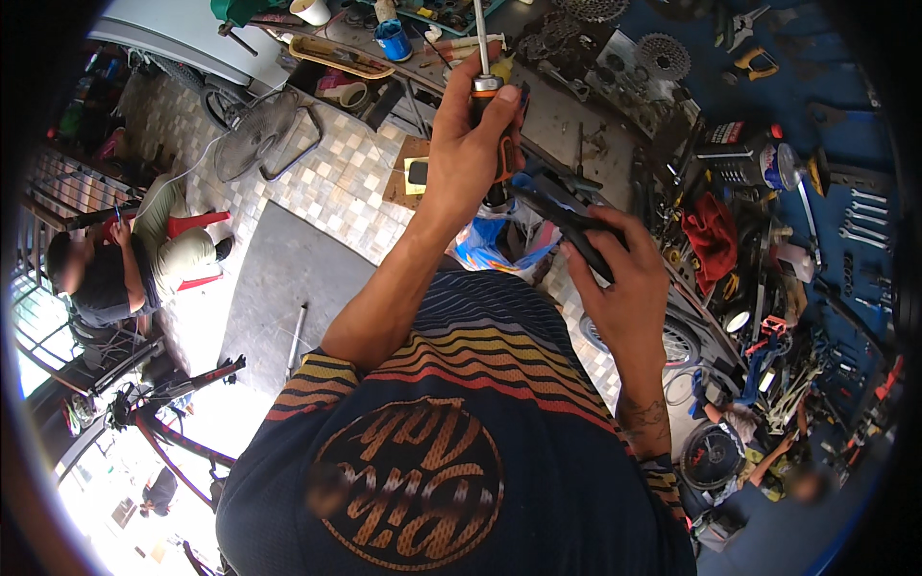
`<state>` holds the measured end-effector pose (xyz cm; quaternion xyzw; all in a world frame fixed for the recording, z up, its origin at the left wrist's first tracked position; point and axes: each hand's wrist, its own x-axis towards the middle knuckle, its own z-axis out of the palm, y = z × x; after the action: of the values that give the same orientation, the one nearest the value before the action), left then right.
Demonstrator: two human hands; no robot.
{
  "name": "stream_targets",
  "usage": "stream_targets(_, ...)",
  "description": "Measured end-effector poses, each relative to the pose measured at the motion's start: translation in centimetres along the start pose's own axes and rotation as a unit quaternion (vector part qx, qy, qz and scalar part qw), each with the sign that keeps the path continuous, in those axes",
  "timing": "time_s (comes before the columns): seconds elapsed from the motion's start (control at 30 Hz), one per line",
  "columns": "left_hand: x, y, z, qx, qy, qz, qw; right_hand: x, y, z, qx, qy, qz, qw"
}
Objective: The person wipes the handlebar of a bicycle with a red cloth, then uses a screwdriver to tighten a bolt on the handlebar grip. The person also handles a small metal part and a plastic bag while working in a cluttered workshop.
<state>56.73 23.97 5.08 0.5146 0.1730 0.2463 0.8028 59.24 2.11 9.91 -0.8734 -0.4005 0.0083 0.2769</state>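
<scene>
My left hand point(461, 158) is closed around an upright black-and-orange cylinder point(504, 158) with a silver shaft point(481, 38) rising from its top. My right hand point(615, 278) grips a black tool point(574, 224), which reaches up and left to the cylinder's lower end; whether they touch I cannot tell. Behind them hangs a crumpled blue-and-white plastic bag point(499, 240), over a floor of small checkered tiles.
A cluttered bench point(605, 134) runs along the top and right, beside a blue tool wall point(845, 144). At left are a fan point(254, 139), a seated person point(110, 269), a grey mat point(274, 269) and a bike frame point(158, 432). Other people work lower right point(768, 451) and lower left point(158, 490).
</scene>
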Motion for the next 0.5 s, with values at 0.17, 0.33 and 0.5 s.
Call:
stream_targets(0.17,-0.02,-0.03,-0.06,0.007,-0.001,-0.008,1.0,0.12,0.1,-0.13,-0.027,-0.006,-0.02,0.999)
stream_targets(0.33,-0.12,-0.12,0.12,0.015,-0.004,-0.002,1.0,0.39,-0.09,-0.01,-0.038,-0.015,-0.035,0.999)
stream_targets(0.5,-0.29,-0.1,-0.04,0.023,-0.007,-0.005,1.0,0.69,-0.35,-0.38,-0.039,-0.059,-0.042,0.997)
